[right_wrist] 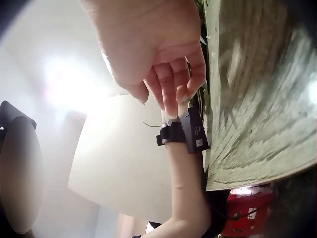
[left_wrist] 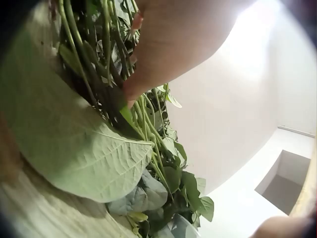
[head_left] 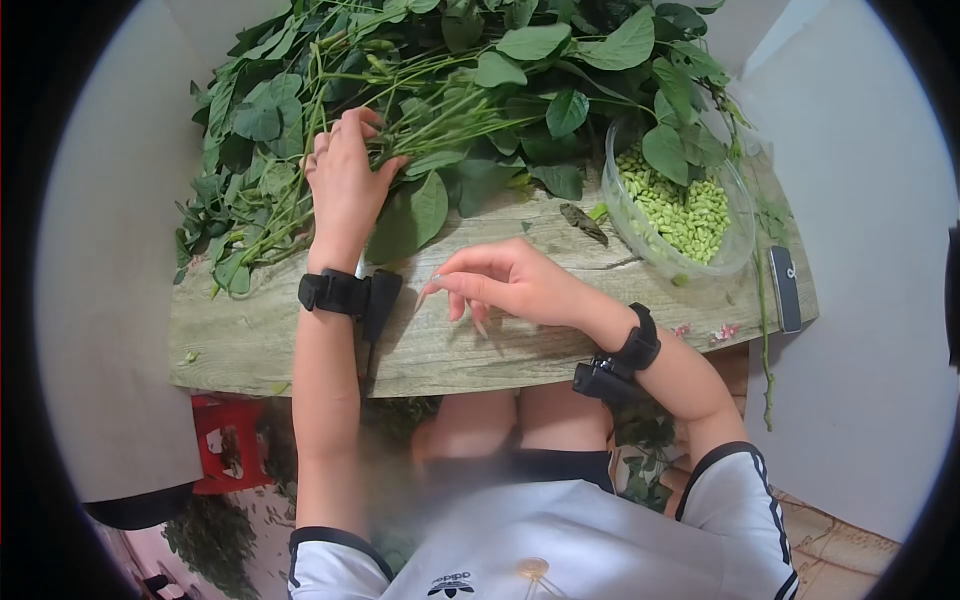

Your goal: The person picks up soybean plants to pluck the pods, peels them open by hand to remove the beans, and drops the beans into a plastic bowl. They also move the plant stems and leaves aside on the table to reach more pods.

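Observation:
A thick heap of leafy green bean plants covers the back of the wooden board. My left hand reaches into it and grips a bunch of bean stems. In the left wrist view the thumb presses against the stems, beside a broad leaf; the other fingers are mostly hidden. Above the front of the board hovers my right hand, its fingers loosely bent and holding nothing visible. To its right stands a clear plastic bowl of shelled green beans, partly overhung by leaves.
A dark, shrivelled pod or leaf lies left of the bowl. A phone rests at the board's right edge, beside a long trailing stem. Below the left edge is a red plastic stool or crate. Pale walls stand at both sides.

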